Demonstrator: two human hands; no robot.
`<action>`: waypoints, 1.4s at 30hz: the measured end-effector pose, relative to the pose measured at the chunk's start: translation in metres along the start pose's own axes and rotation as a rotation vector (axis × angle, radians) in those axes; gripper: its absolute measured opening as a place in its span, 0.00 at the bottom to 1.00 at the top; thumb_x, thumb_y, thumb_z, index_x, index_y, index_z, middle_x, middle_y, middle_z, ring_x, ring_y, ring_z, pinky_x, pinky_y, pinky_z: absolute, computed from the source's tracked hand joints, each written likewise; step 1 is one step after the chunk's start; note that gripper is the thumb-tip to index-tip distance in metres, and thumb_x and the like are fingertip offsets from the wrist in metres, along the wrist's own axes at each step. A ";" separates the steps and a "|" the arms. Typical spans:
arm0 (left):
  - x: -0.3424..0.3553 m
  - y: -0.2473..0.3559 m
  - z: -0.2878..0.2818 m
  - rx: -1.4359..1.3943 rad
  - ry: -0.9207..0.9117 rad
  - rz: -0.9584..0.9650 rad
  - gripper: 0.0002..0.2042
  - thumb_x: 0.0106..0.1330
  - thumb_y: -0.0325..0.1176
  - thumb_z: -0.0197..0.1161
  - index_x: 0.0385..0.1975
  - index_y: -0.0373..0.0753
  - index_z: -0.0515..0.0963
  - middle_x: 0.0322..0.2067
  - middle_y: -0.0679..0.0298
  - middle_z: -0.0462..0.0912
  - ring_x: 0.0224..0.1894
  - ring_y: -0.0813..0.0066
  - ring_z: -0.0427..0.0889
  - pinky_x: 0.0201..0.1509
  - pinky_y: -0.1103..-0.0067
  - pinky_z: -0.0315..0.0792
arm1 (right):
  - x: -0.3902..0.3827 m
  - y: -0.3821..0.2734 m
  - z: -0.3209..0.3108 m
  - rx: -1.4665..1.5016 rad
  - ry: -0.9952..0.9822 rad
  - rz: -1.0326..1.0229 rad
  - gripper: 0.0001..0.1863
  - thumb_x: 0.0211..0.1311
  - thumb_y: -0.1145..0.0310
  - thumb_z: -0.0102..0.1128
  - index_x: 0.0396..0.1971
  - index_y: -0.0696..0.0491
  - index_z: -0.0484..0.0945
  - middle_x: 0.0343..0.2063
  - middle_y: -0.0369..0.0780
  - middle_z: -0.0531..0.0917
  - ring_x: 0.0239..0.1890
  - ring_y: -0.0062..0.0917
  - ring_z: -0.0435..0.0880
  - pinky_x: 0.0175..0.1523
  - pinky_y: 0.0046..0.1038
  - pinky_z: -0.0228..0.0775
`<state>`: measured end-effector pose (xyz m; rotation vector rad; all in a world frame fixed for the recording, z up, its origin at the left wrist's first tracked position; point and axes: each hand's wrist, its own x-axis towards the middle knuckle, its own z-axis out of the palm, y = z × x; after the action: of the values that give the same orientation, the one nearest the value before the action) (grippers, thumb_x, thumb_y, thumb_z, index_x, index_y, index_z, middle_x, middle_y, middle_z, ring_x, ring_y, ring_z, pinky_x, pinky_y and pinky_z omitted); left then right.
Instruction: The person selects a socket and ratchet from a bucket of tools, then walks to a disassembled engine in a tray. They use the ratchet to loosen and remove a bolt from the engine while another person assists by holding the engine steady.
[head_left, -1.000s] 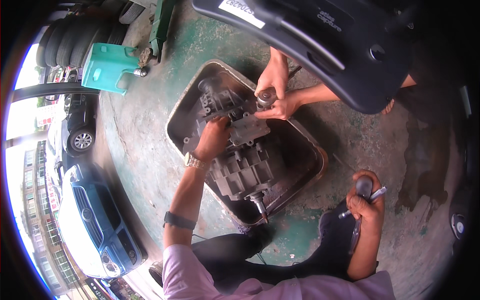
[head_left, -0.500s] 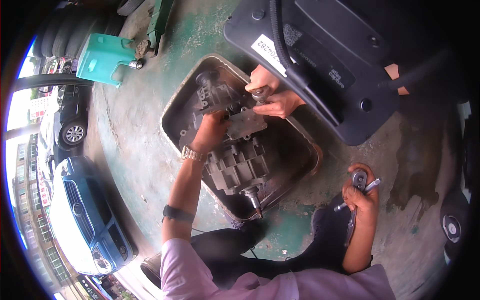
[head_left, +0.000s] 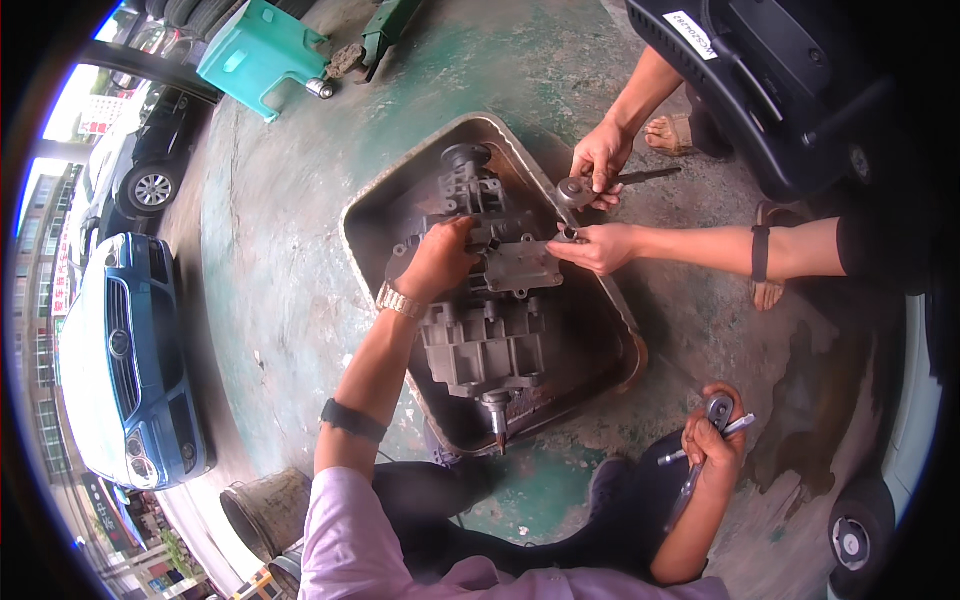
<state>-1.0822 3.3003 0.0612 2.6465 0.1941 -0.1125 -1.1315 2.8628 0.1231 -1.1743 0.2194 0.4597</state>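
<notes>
A grey metal gearbox [head_left: 485,345] lies in a deep rectangular metal tray [head_left: 352,215]. My left hand [head_left: 440,260] is on the gearbox's upper part, fingers curled against its housing beside a flat cover plate [head_left: 522,268]; the fingertips are partly hidden. Off to the right, away from the tray, my right hand [head_left: 715,445] is closed round a ratchet wrench [head_left: 719,408] with a bright socket extension [head_left: 740,424] crossing the palm. Across the tray, a co-worker's one hand [head_left: 603,158] holds another ratchet [head_left: 577,192], while their other hand [head_left: 598,248] pinches a small socket [head_left: 568,236] near the cover plate.
The co-worker's dark head-worn device [head_left: 745,85] fills the upper right. A turquoise plastic stool [head_left: 262,58] lies at the far left. Below left stands a dirty bucket [head_left: 268,512]. Parked cars, one a blue car [head_left: 130,370], line the left side. A dark stain [head_left: 815,410] marks the floor at right.
The co-worker has drawn back to the upper right, and their hands have moved apart, baring the ratchet and socket. My left hand stays on the gearbox; my right still grips its ratchet wrench.
</notes>
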 end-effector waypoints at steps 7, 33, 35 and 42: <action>0.007 0.009 0.016 0.032 0.014 0.183 0.17 0.50 0.29 0.68 0.42 0.37 0.79 0.38 0.50 0.81 0.42 0.50 0.80 0.46 0.65 0.75 | 0.004 -0.001 0.009 -0.027 0.000 0.011 0.24 0.54 0.71 0.66 0.50 0.56 0.67 0.16 0.36 0.73 0.12 0.11 0.60 0.17 0.14 0.49; -0.050 0.010 -0.014 0.225 0.136 0.074 0.22 0.50 0.35 0.71 0.44 0.35 0.75 0.44 0.52 0.76 0.48 0.51 0.74 0.54 0.63 0.68 | 0.001 -0.001 -0.002 0.017 -0.044 0.009 0.23 0.57 0.74 0.63 0.51 0.56 0.67 0.20 0.39 0.75 0.11 0.10 0.61 0.16 0.13 0.51; -0.052 0.009 -0.014 0.248 0.203 0.078 0.21 0.49 0.34 0.72 0.43 0.36 0.76 0.45 0.52 0.75 0.50 0.51 0.72 0.56 0.63 0.66 | 0.001 -0.001 -0.001 0.020 -0.049 0.014 0.23 0.57 0.74 0.63 0.51 0.56 0.67 0.20 0.39 0.75 0.11 0.10 0.61 0.16 0.13 0.51; -0.054 0.003 -0.005 0.304 0.244 0.141 0.20 0.48 0.34 0.73 0.40 0.35 0.77 0.47 0.50 0.74 0.52 0.51 0.69 0.61 0.60 0.59 | -0.002 -0.004 0.004 0.026 -0.006 0.061 0.23 0.54 0.73 0.66 0.50 0.55 0.68 0.19 0.39 0.76 0.13 0.12 0.62 0.19 0.13 0.51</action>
<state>-1.1345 3.2940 0.0728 2.9625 0.0728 0.2476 -1.1317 2.8646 0.1282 -1.1428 0.2562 0.5126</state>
